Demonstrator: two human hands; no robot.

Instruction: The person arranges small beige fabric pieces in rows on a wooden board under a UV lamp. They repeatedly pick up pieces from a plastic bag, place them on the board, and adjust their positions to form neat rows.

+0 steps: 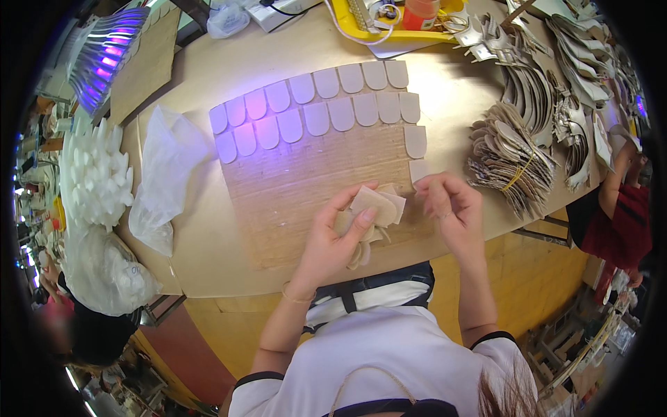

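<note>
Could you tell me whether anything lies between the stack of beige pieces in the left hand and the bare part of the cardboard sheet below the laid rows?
Nothing visible does. The left hand holds the stack of beige pieces just above the cardboard sheet, whose bare part beneath the two laid rows is uncovered. The right hand hovers beside the stack.

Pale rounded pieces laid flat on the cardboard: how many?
20: nine in the top row, nine in the second row, two down the right edge. A further stack sits in the left hand.
</note>
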